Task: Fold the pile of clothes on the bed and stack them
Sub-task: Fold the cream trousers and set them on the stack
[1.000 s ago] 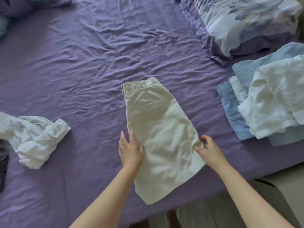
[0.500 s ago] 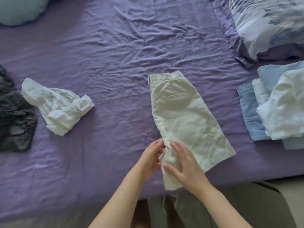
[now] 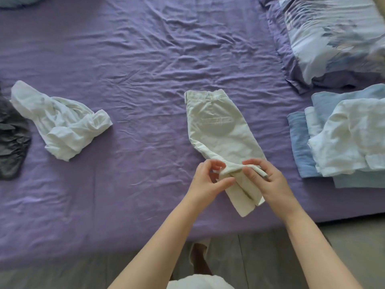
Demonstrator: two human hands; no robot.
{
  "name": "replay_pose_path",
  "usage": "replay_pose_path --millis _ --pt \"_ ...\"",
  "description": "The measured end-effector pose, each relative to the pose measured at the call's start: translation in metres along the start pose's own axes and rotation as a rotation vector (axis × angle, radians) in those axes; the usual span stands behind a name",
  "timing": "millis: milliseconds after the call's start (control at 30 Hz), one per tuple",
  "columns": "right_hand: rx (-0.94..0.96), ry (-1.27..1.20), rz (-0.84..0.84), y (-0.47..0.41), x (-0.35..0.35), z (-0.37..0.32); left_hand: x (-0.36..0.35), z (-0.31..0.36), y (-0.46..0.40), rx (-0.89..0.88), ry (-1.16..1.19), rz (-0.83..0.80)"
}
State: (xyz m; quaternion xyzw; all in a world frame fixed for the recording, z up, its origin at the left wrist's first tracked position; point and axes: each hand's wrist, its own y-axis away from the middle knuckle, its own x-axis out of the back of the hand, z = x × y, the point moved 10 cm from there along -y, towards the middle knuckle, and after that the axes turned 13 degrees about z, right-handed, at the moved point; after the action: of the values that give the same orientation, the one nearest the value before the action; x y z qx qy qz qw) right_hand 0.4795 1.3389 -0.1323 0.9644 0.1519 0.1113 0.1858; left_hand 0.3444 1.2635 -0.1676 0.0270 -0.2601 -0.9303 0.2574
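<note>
both hands are now lifting the hem end of the cream shorts [image 3: 218,130] off the purple sheet [image 3: 135,59], where before it lay flat. the left hand [image 3: 205,180] is pinching one corner of the fold and the right hand [image 3: 267,180] is gripping the other, doubling the hem toward the waistband.

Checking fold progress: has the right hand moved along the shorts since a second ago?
Yes. The right hand left the shorts' right edge for their near end, beside the left hand.
</note>
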Motion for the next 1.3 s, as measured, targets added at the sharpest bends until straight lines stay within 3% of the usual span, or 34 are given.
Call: replay_pose_path --millis 133,267,433,600,733,867,967,1200,1300 --pt "0.026 0.001 0.018 -0.009 0.007 -0.006 -0.008 0.021 -0.013 -0.159 -0.149 0.118" --pt "0.059 -0.014 0.111 -0.022 0.03 -0.013 -0.019 0.036 -0.025 -0.275 -0.212 0.022" --pt "0.295 0.411 0.228 -0.034 0.058 -0.031 -0.019 0.051 -0.039 -0.222 -0.187 -0.129" --pt "0.204 0.086 0.114 -0.029 0.051 -0.039 -0.004 0.067 -0.038 -0.316 -0.332 -0.078" --pt "0.17 -0.043 -0.004 -0.016 0.027 -0.043 0.005 0.046 -0.023 -0.138 -0.147 -0.055" --pt "0.134 -0.081 -0.058 -0.008 0.008 -0.032 0.018 -0.007 0.003 0.089 -0.235 0.136" --pt "0.13 -0.084 -0.074 -0.003 0.002 -0.027 0.014 -0.026 0.014 0.133 -0.242 0.181" --pt "0.128 -0.133 -0.074 0.006 0.005 -0.035 0.03 -0.037 0.037 0.237 0.289 0.075" --pt "0.098 -0.183 -0.201 0.027 -0.015 -0.035 0.035 -0.022 0.044 0.241 0.51 -0.03"
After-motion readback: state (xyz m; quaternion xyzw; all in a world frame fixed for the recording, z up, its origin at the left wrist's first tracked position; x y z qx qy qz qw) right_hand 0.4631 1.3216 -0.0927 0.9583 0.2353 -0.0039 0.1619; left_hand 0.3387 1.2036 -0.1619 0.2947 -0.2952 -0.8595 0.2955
